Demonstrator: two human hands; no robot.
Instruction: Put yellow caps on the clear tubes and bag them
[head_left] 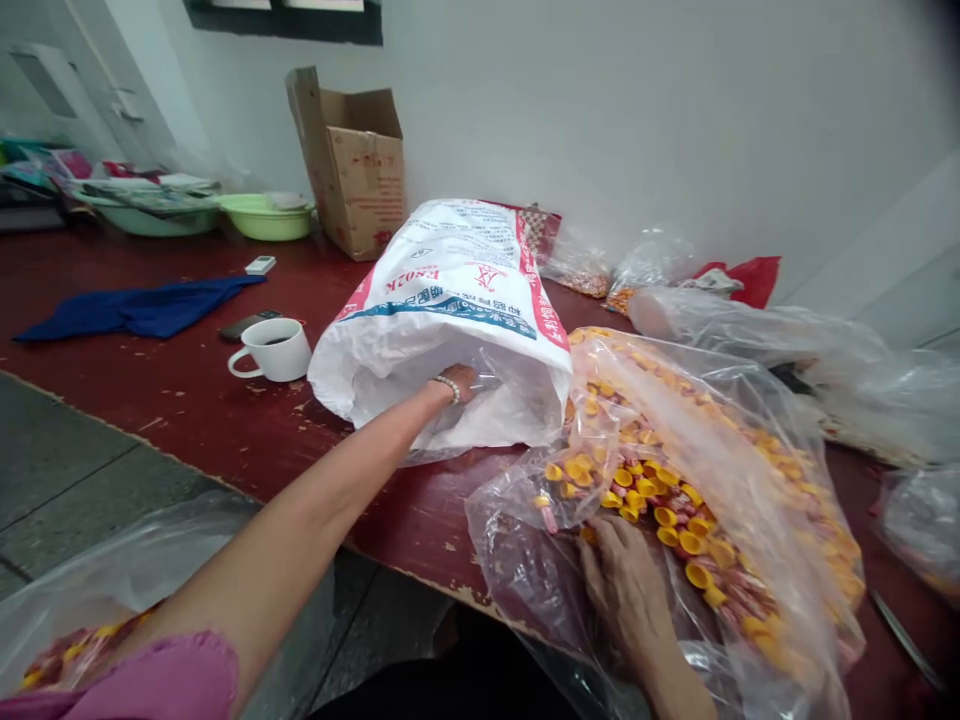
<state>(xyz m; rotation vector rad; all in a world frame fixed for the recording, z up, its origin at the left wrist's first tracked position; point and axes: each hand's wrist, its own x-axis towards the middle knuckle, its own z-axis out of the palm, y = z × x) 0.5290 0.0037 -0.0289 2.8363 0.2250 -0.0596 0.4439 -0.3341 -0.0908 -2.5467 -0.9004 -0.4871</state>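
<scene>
My left hand [463, 381], with a beaded bracelet at the wrist, reaches inside the open mouth of a large white woven sack [457, 260]. Its fingers are partly hidden by clear plastic inside the sack, so its grip cannot be made out. My right hand [626, 580] lies at the mouth of a big clear plastic bag [720, 430], with its fingers close together around a small yellow piece at their tips. Many yellow cup-shaped pieces [664, 490] with pinkish parts fill that bag. One such piece [547, 510] lies near the bag's opening, left of my right hand.
On the dark red table [172, 400] stand a white mug [274, 350], a cardboard box [360, 180] and green basins [266, 215]. A blue cloth [135, 308] lies at left. More plastic bags [795, 340] line the right side. Another filled bag [90, 620] is at lower left.
</scene>
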